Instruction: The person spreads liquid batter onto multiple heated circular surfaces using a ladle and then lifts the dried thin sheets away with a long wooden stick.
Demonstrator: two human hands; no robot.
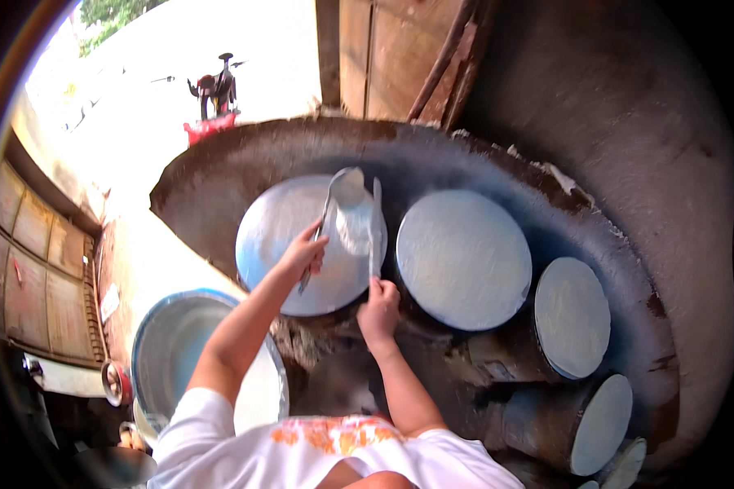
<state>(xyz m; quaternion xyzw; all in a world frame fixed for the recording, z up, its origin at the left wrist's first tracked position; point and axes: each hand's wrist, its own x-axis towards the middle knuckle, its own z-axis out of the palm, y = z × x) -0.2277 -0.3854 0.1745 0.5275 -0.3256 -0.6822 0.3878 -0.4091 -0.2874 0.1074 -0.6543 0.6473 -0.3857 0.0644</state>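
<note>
My left hand [304,253] is closed around the handle of a metal ladle [348,187], its bowl tipped over the far right part of a round griddle [273,240]. White batter [354,230] lies on the griddle just below the bowl. In my right hand [379,311] is a long, flat spatula [376,224], pointing away from me along the griddle's right side, beside the batter. Whether its blade touches the surface I cannot tell. To the right, a second round griddle [463,259] is covered by a thin, pale layer of batter.
More round, pale-topped griddles [572,318] curve down the right side toward me. Behind them rises a dark, curved wall [497,167]. A large basin [206,295] stands close by my left arm, under it. Wooden doors [41,269] are at far left, and a parked two-wheeler [217,88] is outside.
</note>
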